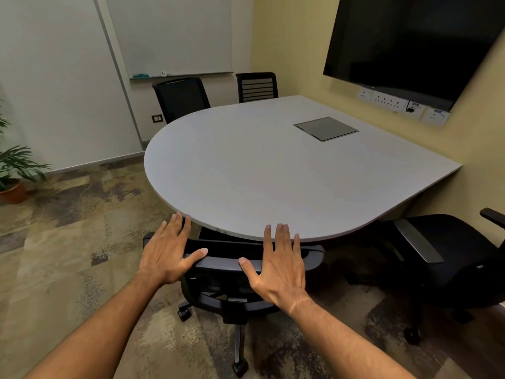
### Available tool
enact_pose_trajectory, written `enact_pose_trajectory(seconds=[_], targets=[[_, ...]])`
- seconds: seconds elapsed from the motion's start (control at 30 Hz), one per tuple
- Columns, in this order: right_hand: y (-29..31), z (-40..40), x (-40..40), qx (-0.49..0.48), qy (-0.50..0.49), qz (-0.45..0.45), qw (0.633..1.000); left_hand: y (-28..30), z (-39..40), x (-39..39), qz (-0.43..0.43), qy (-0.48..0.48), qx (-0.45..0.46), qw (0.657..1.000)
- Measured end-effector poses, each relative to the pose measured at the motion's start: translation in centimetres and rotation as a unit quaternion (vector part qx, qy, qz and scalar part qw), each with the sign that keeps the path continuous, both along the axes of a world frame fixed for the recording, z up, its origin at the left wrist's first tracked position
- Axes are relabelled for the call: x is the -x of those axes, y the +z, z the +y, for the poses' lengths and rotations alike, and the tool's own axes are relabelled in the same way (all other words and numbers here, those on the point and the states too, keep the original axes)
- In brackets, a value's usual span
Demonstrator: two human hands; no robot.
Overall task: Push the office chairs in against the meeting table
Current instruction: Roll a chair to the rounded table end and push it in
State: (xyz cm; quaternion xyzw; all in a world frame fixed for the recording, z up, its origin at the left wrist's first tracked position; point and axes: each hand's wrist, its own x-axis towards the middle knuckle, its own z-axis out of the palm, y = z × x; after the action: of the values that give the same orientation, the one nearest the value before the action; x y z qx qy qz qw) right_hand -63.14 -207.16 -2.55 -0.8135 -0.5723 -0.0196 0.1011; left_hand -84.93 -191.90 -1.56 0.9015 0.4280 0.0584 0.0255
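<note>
A black office chair [224, 285] stands right in front of me, its seat tucked under the near rounded edge of the grey meeting table [273, 170]. My left hand [169, 250] and my right hand [278, 263] lie flat over the top of its backrest, fingers straight and spread, thumbs on the top rail. A second black chair [448, 258] stands at the right, turned sideways, its seat out from under the table. At the table's far side stand two more black chairs, one [181, 98] on the left and one [257, 87] nearer the corner.
A potted plant [13, 173] stands at the left wall. A whiteboard [175, 36] hangs on the far wall, a dark screen [415, 42] on the right wall above wall sockets [401, 106]. A metal cable hatch [326, 129] sits in the tabletop. Patterned carpet lies to the left.
</note>
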Motion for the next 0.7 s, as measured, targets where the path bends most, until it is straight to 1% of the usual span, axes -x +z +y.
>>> enact_pose_trajectory(seconds=[0.13, 0.33, 0.5, 0.7], targets=[[-0.1, 2.7, 1.5, 0.011, -0.03, 0.023, 0.999, 0.3, 3.7, 0.6, -0.003, -0.039, 0.007, 0.999], [0.1, 5.2, 3.6, 0.016, -0.065, 0.05, 0.996, 0.3, 7.7, 1.4, -0.016, -0.067, -0.01, 0.998], [0.1, 7.0, 6.0, -0.002, -0.065, 0.061, 0.996, 0.5, 10.6, 2.6, -0.016, -0.076, -0.023, 0.997], [0.3, 7.9, 5.7, -0.022, -0.061, 0.053, 0.996, 0.5, 11.8, 2.6, -0.038, -0.084, -0.026, 0.995]])
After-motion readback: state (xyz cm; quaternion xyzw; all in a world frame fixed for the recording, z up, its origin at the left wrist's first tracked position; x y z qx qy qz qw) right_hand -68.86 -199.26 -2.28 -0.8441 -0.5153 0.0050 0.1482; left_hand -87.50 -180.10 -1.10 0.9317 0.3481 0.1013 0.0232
